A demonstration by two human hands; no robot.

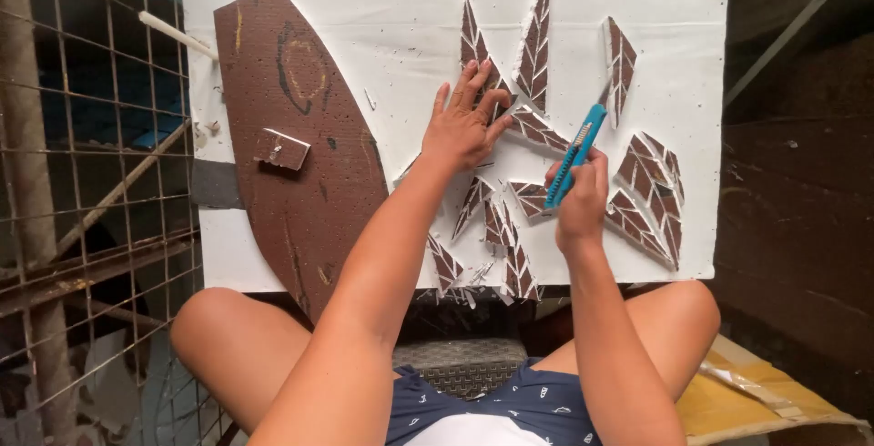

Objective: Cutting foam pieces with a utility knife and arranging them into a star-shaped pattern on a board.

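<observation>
Pressing down flat, the left hand (pixel 464 123) spreads its fingers wide over a brown leaf-shaped piece (pixel 499 105) on the white foam board (pixel 401 36), likely to keep it from sliding. The right hand (pixel 583 200) is wrapped tight around a blue cutter knife (pixel 574 157), tilted so its top end points up toward the pieces beside it; I cannot see the blade. The board rests across the person's knees, which keeps the work close. Many more cut pieces (pixel 651 191) lie around both hands, thin and pointy, brown on top with white lines like leaf veins and white foam on their edges. To the left lies a big brown curved sheet (pixel 291 136), rough and dotted, with a small brown block (pixel 282 148) on it. A wire fence (pixel 82 182) stands at the left side.
</observation>
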